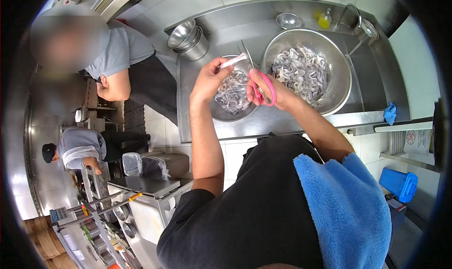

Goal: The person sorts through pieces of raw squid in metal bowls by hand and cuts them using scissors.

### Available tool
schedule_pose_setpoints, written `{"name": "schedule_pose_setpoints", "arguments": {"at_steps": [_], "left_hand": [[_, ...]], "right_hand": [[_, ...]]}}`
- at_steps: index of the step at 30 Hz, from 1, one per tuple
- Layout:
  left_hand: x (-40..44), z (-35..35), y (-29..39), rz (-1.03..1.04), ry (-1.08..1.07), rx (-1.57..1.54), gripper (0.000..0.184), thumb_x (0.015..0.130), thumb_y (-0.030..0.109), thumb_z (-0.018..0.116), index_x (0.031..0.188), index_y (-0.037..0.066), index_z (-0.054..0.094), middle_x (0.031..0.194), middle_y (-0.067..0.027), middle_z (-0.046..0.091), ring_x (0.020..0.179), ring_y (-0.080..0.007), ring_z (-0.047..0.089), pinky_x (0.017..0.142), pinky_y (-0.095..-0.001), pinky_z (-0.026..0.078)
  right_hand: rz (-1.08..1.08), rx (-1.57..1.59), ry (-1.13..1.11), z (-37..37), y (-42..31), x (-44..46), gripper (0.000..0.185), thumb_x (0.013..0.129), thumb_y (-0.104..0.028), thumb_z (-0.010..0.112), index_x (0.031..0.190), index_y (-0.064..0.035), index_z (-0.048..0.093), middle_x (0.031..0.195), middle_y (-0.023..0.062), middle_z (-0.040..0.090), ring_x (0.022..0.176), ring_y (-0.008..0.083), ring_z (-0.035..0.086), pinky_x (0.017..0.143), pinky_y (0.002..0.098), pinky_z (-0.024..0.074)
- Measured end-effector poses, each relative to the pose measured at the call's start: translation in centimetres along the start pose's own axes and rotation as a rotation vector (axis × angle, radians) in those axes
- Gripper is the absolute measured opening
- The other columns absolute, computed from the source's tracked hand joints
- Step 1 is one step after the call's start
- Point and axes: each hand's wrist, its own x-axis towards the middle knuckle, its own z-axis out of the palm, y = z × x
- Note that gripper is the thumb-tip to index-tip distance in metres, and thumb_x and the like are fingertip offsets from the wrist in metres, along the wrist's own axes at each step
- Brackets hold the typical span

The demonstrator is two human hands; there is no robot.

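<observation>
My left hand (213,80) pinches a pale strip that looks like squid (234,61) over the smaller metal bowl (217,114). My right hand (273,91) grips pink-handled scissors (269,98), their blades pointing up and spread close to the end of the strip. Grey-white, squid-like pieces (232,94) lie in the smaller bowl below my hands. To its right, a large perforated metal colander (343,76) holds a heap of similar pieces (301,73). My right wrist passes over the colander's lower left side.
Stacked metal bowls (189,39) stand at the counter's back left. Behind the colander are a small bowl (289,20), a yellow soap bottle (325,19) and a faucet (349,9). A person (129,48) stands close on the left; another (84,149) works farther off.
</observation>
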Motion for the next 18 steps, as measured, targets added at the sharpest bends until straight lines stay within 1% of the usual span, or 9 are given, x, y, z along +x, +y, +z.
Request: {"name": "schedule_pose_setpoints", "arguments": {"at_steps": [3,6,9,12,15,16,18], "left_hand": [[-0.4,-0.7,-0.4,-0.006,0.045,-0.044,0.014,0.096,0.01,0.068,0.11,0.008,0.071,0.09,0.0061,0.066,0.079,-0.004,0.053,0.072,-0.022,0.041],[-0.8,-0.7,-0.4,0.007,0.041,-0.122,0.016,0.097,0.011,0.064,0.112,0.01,0.07,0.092,0.0052,0.068,0.079,-0.0041,0.055,0.071,-0.0224,0.041],[-0.9,-1.3,-0.8,-0.028,0.026,-0.144,0.02,0.098,0.013,0.062,0.116,0.01,0.068,0.094,0.0053,0.069,0.079,-0.004,0.055,0.071,-0.0218,0.041],[-0.8,-1.9,-1.0,-0.016,-0.013,-0.09,0.024,0.098,0.016,0.062,0.12,0.01,0.067,0.096,0.0057,0.069,0.078,-0.004,0.054,0.071,-0.0213,0.039],[-1.2,-2.4,-1.1,0.017,-0.063,-0.193,0.024,0.096,0.016,0.063,0.119,0.009,0.068,0.096,0.0058,0.068,0.076,-0.0044,0.05,0.071,-0.0219,0.039],[-1.3,-2.6,-1.3,0.008,-0.094,-0.28,0.023,0.1,0.021,0.064,0.118,0.007,0.07,0.095,0.0055,0.066,0.076,-0.0043,0.048,0.069,-0.0212,0.037],[-0.9,-2.6,-2.0,0.007,-0.08,-0.322,0.026,0.102,0.026,0.065,0.118,0.006,0.07,0.092,0.0056,0.065,0.075,-0.004,0.048,0.067,-0.0205,0.037]], "right_hand": [[0.015,-0.008,-0.023,0.5,0.4,0.5,0.074,0.102,-0.076,0.035,0.087,-0.009,0.062,0.077,0.0041,0.064,0.061,0.0108,0.057,0.054,0.0253,0.0415],[0.019,-0.03,-0.04,1.2,0.4,0.5,0.074,0.102,-0.076,0.035,0.086,-0.0091,0.062,0.076,0.0039,0.064,0.061,0.0107,0.057,0.054,0.0251,0.0421],[0.026,-0.036,-0.051,1.7,0.2,0.7,0.073,0.103,-0.075,0.035,0.086,-0.0091,0.062,0.076,0.0038,0.064,0.061,0.0107,0.057,0.054,0.0252,0.0427],[0.029,-0.063,-0.054,1.6,0.1,1.2,0.073,0.103,-0.075,0.036,0.086,-0.0091,0.062,0.075,0.004,0.064,0.061,0.0109,0.057,0.054,0.0256,0.0433],[0.031,-0.093,-0.064,1.6,-0.2,1.4,0.072,0.103,-0.074,0.036,0.086,-0.0088,0.062,0.075,0.0043,0.064,0.061,0.0113,0.057,0.055,0.0258,0.0438],[0.026,-0.101,-0.07,1.6,-0.3,1.5,0.072,0.103,-0.074,0.036,0.085,-0.0087,0.062,0.075,0.0044,0.064,0.061,0.0114,0.057,0.055,0.0258,0.0439],[0.021,-0.101,-0.063,1.9,-0.5,1.7,0.073,0.103,-0.074,0.038,0.083,-0.0079,0.063,0.074,0.0046,0.064,0.06,0.0117,0.057,0.054,0.0258,0.0441]]}}
